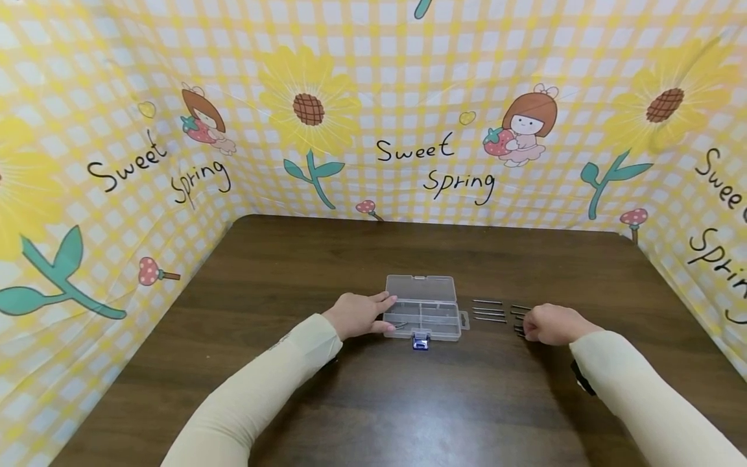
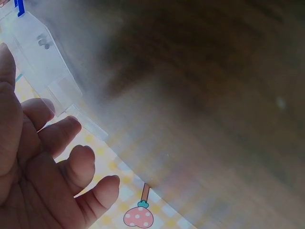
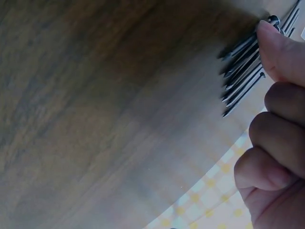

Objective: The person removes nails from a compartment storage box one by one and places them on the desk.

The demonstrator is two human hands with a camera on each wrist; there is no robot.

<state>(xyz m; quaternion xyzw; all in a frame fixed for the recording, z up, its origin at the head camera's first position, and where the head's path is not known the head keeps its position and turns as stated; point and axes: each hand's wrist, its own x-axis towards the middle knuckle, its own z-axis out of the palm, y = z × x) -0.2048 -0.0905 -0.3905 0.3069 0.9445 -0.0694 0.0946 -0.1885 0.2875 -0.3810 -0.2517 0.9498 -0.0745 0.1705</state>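
box (image 1: 443,320): clear smooth plastic | nails (image 3: 244,95): shiny metal | tabletop (image 1: 327,259): wood-grained, sheeny | backdrop (image 1: 373,78): creased cloth | sleeves (image 1: 265,379): matt fabric

"Sweet Spring", several times, on checked cloth (image 1: 403,84)

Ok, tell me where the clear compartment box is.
In the head view, the clear compartment box lies open on the brown table, just right of centre, between the left hand and the nails.

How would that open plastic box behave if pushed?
The box would likely slide, not tip: it sits low and wide on a smooth-looking tabletop. It looks see-through and thin-walled, so probably light. The metal pieces inside would probably shift.
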